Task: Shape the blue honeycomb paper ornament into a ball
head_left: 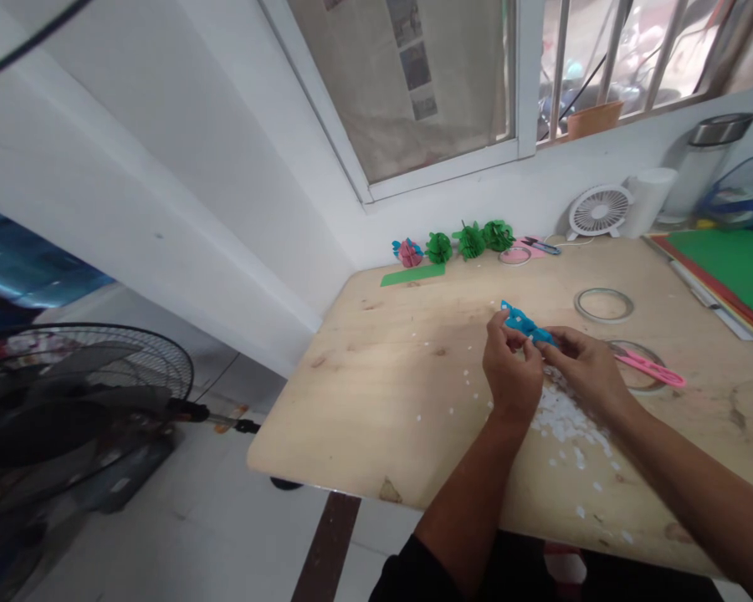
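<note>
A blue folded-paper piece (519,323) with small white squares on it is held above the table between both hands. My left hand (513,364) pinches its left end, fingers closed. At its right end my right hand (581,361) grips it with thumb and fingertips. Under and beside the hands lies a loose heap of small white squares (565,414), partly hidden by the right hand, with stray ones scattered leftward and toward the front edge. Just right of my right hand, a pink-handled cutter or scissors (656,368) rests over a roll of tape (640,389).
Along the wall stand several green paper balls (470,241) and a pink-and-blue one (408,252), near a green strip (412,275). Another tape roll (604,305), a small white fan (601,211) and stacked coloured sheets (734,267) occupy the right. A floor fan (88,401) stands left of the table (351,401).
</note>
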`<state>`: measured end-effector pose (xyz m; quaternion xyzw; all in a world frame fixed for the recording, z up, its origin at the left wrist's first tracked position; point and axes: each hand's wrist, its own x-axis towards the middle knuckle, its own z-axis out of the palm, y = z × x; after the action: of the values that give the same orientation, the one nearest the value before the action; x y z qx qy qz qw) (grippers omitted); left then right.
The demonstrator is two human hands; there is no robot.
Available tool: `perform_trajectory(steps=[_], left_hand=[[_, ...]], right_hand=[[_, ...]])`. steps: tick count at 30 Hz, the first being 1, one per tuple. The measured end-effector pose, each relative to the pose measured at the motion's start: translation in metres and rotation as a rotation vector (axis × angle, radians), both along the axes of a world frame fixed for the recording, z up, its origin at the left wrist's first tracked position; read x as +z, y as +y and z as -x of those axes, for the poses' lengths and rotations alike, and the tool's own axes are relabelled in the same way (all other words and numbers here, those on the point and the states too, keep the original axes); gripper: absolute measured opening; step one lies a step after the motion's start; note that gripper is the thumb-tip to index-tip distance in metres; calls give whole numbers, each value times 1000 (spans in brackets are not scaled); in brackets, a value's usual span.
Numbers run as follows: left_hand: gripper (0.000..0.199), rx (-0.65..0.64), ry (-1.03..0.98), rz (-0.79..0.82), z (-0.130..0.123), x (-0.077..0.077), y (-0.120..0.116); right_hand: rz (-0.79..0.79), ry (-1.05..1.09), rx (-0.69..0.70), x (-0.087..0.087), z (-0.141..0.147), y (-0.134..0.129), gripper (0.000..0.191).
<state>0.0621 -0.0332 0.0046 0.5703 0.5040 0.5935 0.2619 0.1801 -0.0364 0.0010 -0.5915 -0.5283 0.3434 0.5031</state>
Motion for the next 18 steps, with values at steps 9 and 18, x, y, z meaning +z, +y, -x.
perform_trajectory(steps=[9, 18], left_hand=[[62, 32, 88, 26, -2, 2, -1], [62, 18, 117, 49, -4, -1, -2]], right_hand=[[-71, -157, -18, 1, 3, -3, 35], [-92, -245, -68, -6, 3, -2, 35]])
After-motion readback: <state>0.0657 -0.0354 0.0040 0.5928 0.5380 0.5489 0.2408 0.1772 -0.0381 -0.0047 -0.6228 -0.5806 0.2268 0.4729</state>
